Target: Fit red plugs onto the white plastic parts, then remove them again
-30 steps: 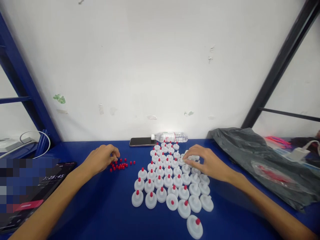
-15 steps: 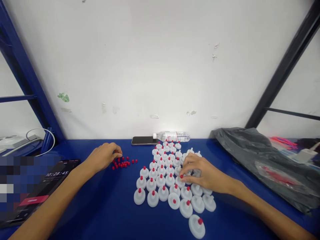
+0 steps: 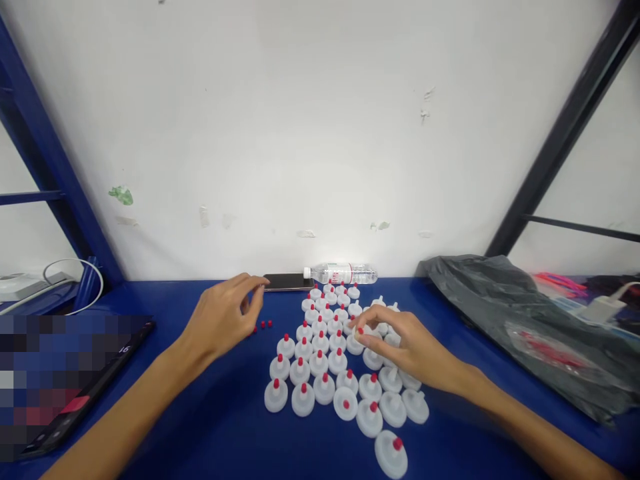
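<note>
White round plastic discs with upright nozzles (image 3: 303,399) stand in rows on the blue table, many topped by small red caps. My right hand (image 3: 407,343) reaches over their right side, thumb and forefinger closed on a red cap (image 3: 361,331). Whether that cap sits on the disc beneath is unclear. To the left, my left hand (image 3: 223,320) is raised above the table, thumb and forefinger pinched together; anything between them is too small to make out. Loose red caps (image 3: 263,324) lie beside it, partly hidden behind the hand.
Along the wall lie a dark phone (image 3: 287,283) and a clear water bottle (image 3: 340,273). A larger phone (image 3: 85,393), partly pixelated, lies at left. On the right is a grey plastic bag (image 3: 480,313) with a clear packet of red pieces (image 3: 550,350) on it.
My left hand has moved right and up from the loose caps, now covering most of them. My right hand has shifted slightly up among the discs. The camera view has turned a little.
</note>
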Motion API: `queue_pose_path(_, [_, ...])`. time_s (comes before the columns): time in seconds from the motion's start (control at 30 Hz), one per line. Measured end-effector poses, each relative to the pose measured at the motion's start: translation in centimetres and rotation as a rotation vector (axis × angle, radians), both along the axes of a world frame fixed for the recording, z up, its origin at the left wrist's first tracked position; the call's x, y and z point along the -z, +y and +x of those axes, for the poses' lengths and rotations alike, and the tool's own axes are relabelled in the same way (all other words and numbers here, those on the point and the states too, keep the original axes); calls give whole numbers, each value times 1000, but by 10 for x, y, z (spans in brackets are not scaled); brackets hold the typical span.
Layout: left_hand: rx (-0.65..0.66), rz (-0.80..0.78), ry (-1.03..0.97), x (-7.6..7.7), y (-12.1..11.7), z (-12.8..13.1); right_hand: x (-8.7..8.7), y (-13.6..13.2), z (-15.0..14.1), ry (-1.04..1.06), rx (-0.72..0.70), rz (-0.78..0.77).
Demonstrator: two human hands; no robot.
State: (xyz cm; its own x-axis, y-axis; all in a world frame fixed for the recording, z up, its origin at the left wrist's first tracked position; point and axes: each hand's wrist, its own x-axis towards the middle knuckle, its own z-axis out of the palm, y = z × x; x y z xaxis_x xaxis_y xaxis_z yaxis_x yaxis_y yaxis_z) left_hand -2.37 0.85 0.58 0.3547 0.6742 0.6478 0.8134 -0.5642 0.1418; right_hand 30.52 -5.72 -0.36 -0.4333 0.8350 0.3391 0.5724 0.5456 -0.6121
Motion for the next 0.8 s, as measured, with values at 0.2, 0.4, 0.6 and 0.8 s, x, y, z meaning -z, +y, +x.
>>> queue_pose_path(0.2, [351, 290, 241, 11, -36, 45, 8, -6, -8, 27, -13, -27])
queue_pose_path(0.4, [516, 415, 494, 16, -60, 70, 8, -19, -17, 71, -120, -59])
queue_pose_path(0.6, [495, 390, 563, 18, -63, 78, 5, -18, -22, 1, -131, 118])
queue_pose_path(0.8, [301, 132, 296, 3, -33, 39, 5, 4, 4, -79, -24, 496])
